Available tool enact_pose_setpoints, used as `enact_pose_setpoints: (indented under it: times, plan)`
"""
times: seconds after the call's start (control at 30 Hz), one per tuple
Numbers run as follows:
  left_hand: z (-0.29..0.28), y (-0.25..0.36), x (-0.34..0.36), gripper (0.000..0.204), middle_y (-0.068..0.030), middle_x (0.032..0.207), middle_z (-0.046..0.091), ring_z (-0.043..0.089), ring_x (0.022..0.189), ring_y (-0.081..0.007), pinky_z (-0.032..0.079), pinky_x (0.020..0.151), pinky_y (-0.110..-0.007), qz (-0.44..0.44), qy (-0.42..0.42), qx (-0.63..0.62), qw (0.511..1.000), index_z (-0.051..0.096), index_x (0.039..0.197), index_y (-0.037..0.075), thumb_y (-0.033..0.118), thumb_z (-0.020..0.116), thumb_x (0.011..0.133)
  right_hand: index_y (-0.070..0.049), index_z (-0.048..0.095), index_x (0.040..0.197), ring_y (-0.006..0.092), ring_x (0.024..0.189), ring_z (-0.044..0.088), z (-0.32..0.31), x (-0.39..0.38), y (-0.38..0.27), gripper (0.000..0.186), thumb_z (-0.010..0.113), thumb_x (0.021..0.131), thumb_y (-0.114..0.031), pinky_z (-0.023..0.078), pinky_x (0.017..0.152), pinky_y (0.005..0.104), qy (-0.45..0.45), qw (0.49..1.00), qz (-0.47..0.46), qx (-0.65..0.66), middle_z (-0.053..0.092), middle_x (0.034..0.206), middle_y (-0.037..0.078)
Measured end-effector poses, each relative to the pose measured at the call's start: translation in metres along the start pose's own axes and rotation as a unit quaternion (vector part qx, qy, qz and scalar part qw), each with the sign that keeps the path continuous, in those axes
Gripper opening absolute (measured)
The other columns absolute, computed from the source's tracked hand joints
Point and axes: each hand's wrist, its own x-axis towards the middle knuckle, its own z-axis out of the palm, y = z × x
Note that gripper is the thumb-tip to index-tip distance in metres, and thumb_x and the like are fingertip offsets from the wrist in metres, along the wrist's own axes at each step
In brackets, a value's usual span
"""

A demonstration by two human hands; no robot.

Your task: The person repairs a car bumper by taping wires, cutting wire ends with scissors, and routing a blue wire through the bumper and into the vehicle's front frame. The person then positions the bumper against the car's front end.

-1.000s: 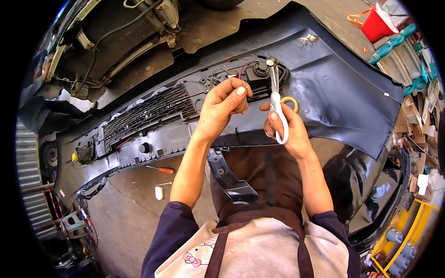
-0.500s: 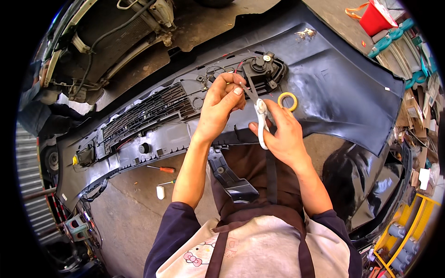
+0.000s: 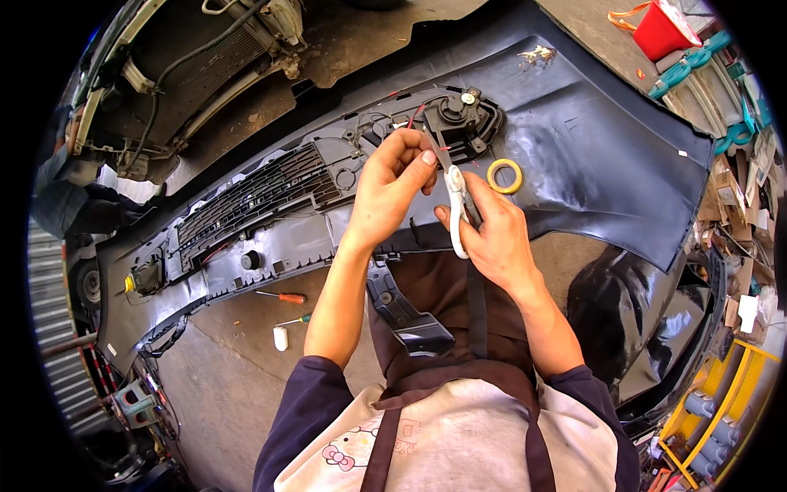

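Head view: someone's right hand [image 3: 496,234] is wrapped round the handles of white-handled scissors [image 3: 456,189], blades up beside the left hand [image 3: 395,189], whose fingers are curled in against the thumb; I can't tell whether anything is pinched there. Those scissors are over the near edge of the big black bumper [image 3: 590,148], just short of a round lamp unit [image 3: 455,115]. Red wire [image 3: 416,116] shows above the left fingertips, and a yellow tape roll [image 3: 505,190] lies near that same edge.
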Motion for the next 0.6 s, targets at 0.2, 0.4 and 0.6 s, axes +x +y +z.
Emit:
enact_pose_setpoints:
  times: [0.2,0.4,0.6]
  plan:
    - [0.0038,0.0042,-0.0017,0.02,-0.0001,0.079,0.061,0.055,0.074,-0.0075,0.046,0.067,-0.024,0.021,0.045,0.159,0.986,0.064,0.097,-0.002,0.017,0.062,0.099,-0.004,0.059,0.116,0.0354,0.074,0.063,-0.0052,0.0019,-0.0012,0.045,0.076,0.085,-0.031,0.047,0.066,0.0441,-0.019,0.998,0.053,0.03,0.064,0.075,0.016]
    - [0.0016,0.0064,-0.0025,0.02,0.0039,0.074,0.056,0.047,0.07,-0.0042,0.04,0.062,-0.023,0.006,0.053,0.157,0.986,0.063,0.094,-0.001,0.018,0.062,0.098,-0.007,0.058,0.124,0.0291,0.07,0.058,-0.0037,0.0037,0.0046,0.051,0.077,0.084,-0.033,0.045,0.064,0.041,-0.008,0.999,0.0,-0.047,0.061,0.074,0.011]
    - [0.0028,0.0065,-0.0005,0.019,0.0072,0.072,0.048,0.037,0.064,-0.0025,0.029,0.056,-0.021,-0.004,0.051,0.154,0.987,0.065,0.097,0.001,0.019,0.06,0.1,-0.006,0.059,0.119,0.0288,0.068,0.057,-0.0024,0.0056,0.0047,0.046,0.076,0.084,-0.03,0.045,0.062,0.0409,0.002,0.999,-0.006,-0.053,0.06,0.069,0.01]
